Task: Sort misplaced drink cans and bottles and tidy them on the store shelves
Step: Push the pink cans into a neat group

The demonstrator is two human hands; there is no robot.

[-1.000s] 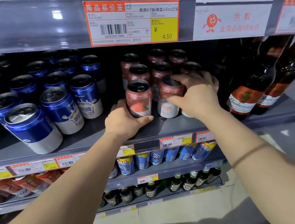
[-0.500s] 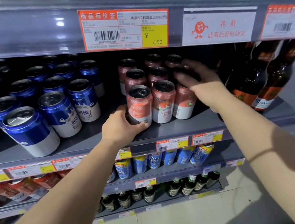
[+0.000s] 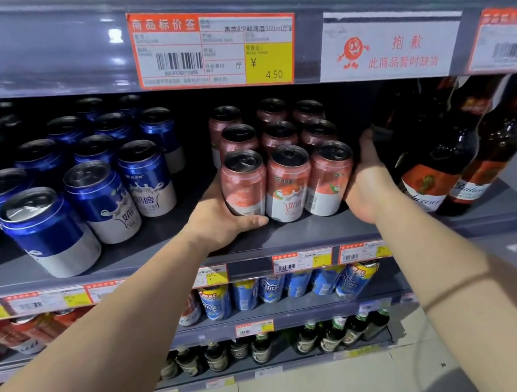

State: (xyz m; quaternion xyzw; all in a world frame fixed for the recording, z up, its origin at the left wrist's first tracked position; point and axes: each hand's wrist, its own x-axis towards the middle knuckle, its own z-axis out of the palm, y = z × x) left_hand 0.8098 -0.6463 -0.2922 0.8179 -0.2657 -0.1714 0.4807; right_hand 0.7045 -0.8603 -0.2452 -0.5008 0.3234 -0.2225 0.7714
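Both hands bracket the front row of red cans (image 3: 289,185) on the shelf (image 3: 322,231) — left hand (image 3: 220,216) curled round the leftmost can, right hand (image 3: 365,187) seemingly pressed flat against the rightmost, its fingers partly hidden. Squeezing unevenly could tip a can forward off the edge, or nudge the beer bottles (image 3: 429,171) just beside.

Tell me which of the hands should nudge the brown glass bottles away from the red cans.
Probably right: the right hand sits between the red cans and brown glass bottles; the left hand grips the far-side can.

blue cans (image 3: 111,196) left, bottles (image 3: 437,150) right, gaps between
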